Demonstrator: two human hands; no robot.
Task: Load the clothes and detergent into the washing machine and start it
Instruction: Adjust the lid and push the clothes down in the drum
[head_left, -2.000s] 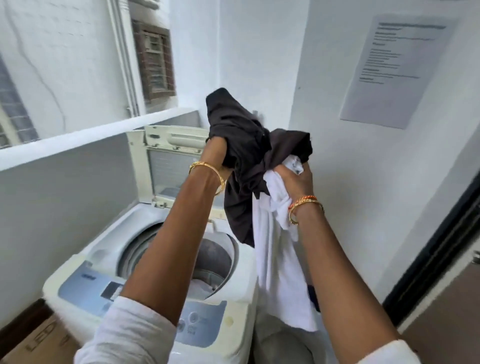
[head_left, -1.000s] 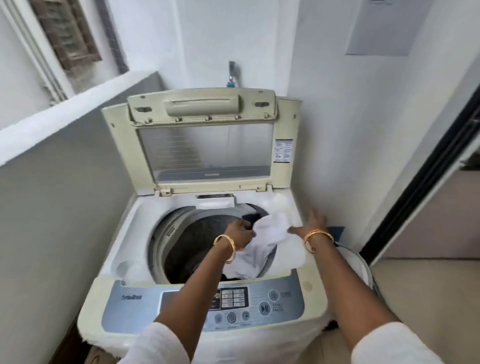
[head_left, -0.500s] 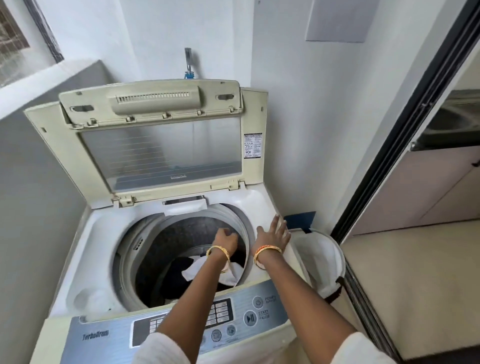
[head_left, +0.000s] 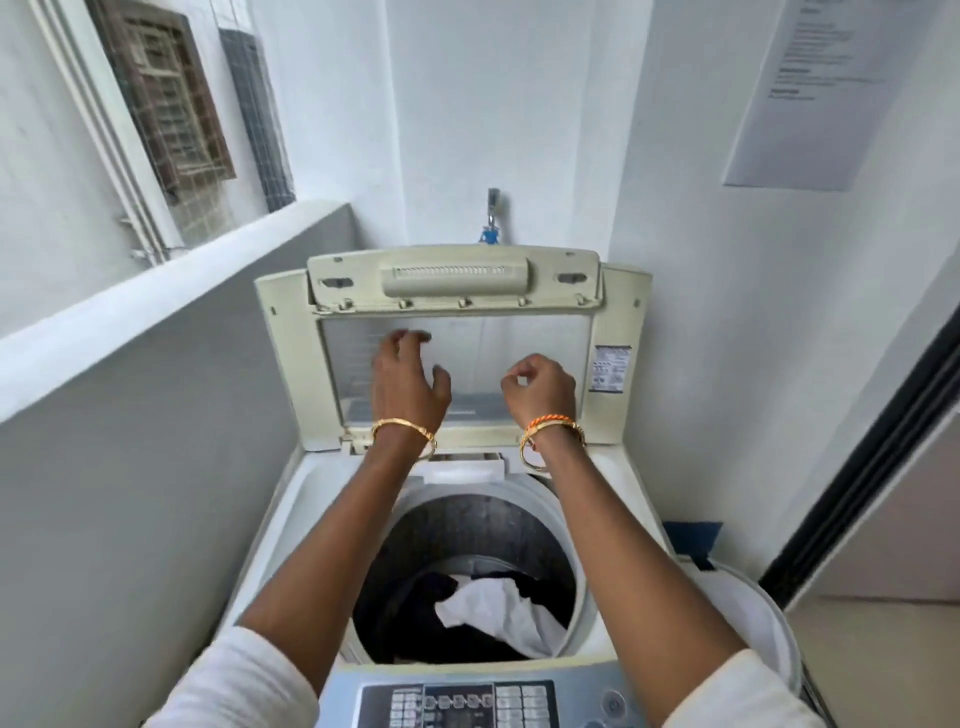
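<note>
A cream top-loading washing machine (head_left: 291, 499) stands in front of me with its lid (head_left: 291, 364) raised upright. Inside the drum lie a white cloth (head_left: 498, 613) and dark clothes (head_left: 400, 623). Both arms reach over the drum toward the lid's clear panel. My left hand (head_left: 408, 384) is raised in front of the panel, fingers spread and curved, holding nothing. My right hand (head_left: 540, 387) is beside it with fingers curled in, empty. The control panel (head_left: 457, 704) is at the bottom edge. No detergent is in view.
A white-lined laundry basket (head_left: 748, 629) sits right of the machine, with a blue object (head_left: 693, 540) behind it. A grey ledge wall (head_left: 156, 415) closes the left side. A tap (head_left: 492, 215) is above the lid. A dark door frame (head_left: 857, 478) is on the right.
The dark and white clothes went from both hands into the drum. Both hands then let go, left the drum and rose in front of the open lid.
</note>
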